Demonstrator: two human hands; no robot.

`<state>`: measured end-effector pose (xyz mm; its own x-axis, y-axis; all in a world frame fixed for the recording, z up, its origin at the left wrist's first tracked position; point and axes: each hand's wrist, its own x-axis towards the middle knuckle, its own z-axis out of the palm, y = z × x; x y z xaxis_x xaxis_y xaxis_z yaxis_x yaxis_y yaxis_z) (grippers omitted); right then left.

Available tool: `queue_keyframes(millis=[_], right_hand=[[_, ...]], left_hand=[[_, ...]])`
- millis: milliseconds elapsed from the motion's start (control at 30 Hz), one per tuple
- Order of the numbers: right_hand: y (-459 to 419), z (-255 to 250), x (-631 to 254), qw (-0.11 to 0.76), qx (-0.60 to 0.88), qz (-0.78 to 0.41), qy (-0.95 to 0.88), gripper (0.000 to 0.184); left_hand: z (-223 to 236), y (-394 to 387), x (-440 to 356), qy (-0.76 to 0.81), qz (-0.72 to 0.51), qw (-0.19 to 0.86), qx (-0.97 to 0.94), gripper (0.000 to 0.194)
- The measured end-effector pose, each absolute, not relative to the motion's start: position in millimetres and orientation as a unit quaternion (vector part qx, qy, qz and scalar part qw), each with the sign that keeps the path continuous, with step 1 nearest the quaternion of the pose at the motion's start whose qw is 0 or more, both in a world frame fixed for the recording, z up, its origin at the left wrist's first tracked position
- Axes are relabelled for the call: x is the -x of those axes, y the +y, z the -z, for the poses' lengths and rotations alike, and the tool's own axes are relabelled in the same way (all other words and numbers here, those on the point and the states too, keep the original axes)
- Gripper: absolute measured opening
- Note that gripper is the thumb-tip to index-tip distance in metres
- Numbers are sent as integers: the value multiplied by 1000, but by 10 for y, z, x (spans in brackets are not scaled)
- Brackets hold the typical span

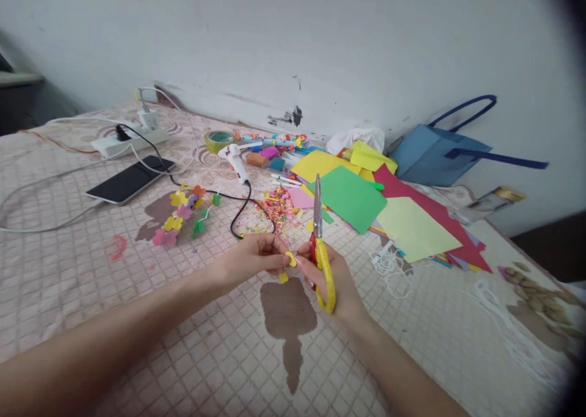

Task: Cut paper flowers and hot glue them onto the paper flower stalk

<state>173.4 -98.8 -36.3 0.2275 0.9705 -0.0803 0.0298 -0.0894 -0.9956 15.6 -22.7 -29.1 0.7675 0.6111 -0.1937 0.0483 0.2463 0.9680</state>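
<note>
My left hand (256, 255) is closed in a pinch on a small yellow paper cutout (290, 258) above the patterned table cover. My right hand (336, 282) touches the same cutout with its fingertips and grips yellow-and-red scissors (320, 246), whose closed blades point up and away. A second yellow scrap (284, 277) shows just below the cutout. A garland of paper flowers (183, 215) lies to the left, and a heap of paper trimmings (277, 208) lies beyond my hands.
Coloured paper sheets (366, 197) spread at the right, by a blue bag (434, 151). A white glue gun (235, 160) with a black cord, a tape roll (218, 140), a phone (130, 181), a power strip (130, 141) and white string (394, 270) lie around.
</note>
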Motion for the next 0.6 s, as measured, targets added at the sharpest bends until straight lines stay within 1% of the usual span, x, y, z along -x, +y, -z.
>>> queue_keyframes(millis=[100,200,433,533,600], right_hand=[[-998,338,-1716,510,586,-456,-434,26],[-993,351,-1711,510,588,-440,-448,24],[-990,403,-1706,525,586,-425,-448,21],[-990,388,-1701,512,595,-426,-449,24],[-989,368,-1695,518,592,-420,-452,25]], left_hand=[[295,-213,-144,298,-192,717,-600,19],[291,-217,-146,305,-197,711,-602,17],[271,-308,-183,313,-231,730,-561,18],[250,-306,-179,332,-231,697,-592,18],[240,-290,-169,337,-225,659,-633,18]])
